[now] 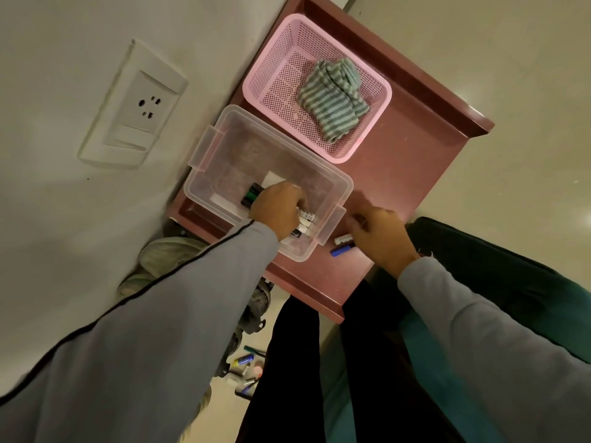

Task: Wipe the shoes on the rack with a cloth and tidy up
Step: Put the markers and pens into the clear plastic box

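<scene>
Clear plastic is where the left hand works in the head view: it reaches into the storage box on the rack top, fingers curled round a bundle of markers whose long axes run across the box. Just beside the box's near corner the right hand rests on two loose markers, fingers bent over them, so it is nearer them. Well apart, the striped cloth lies crumpled in the pink basket, while the shoes sit below.

Dim, warm indoor light, soft picture

Faint glare marks the floor; both hands are slightly motion-blurred, the wall bends at the wide-angle edges, and shadows stay soft.
</scene>
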